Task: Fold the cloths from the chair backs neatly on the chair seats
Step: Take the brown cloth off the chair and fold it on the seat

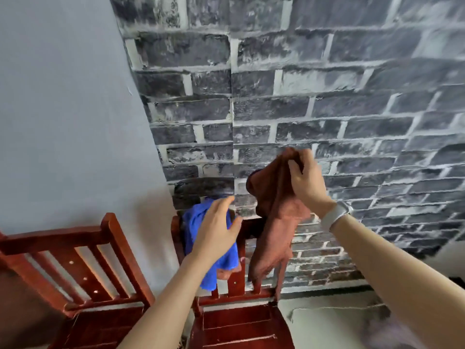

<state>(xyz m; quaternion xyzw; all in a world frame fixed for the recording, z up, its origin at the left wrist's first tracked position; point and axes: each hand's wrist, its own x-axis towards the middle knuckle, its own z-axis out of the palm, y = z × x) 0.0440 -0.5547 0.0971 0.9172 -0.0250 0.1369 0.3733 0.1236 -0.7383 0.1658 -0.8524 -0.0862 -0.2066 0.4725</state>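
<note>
Parts hidden, blurred or cut off in a head-camera view of two chairs and two cloths.

The left hand (217, 233) covers the middle of the blue cloth (195, 222). The brown cloth (273, 222) hides part of the right chair's back (235, 280). The left chair (75, 260) runs past the frame's edge. Both forearms are cut off below. A grey smear at lower right is too blurred to identify.

Two chairs side by side before wall (327, 96); left chair (83, 263) bare-backed, right chair (239, 321) cloth-draped.
</note>
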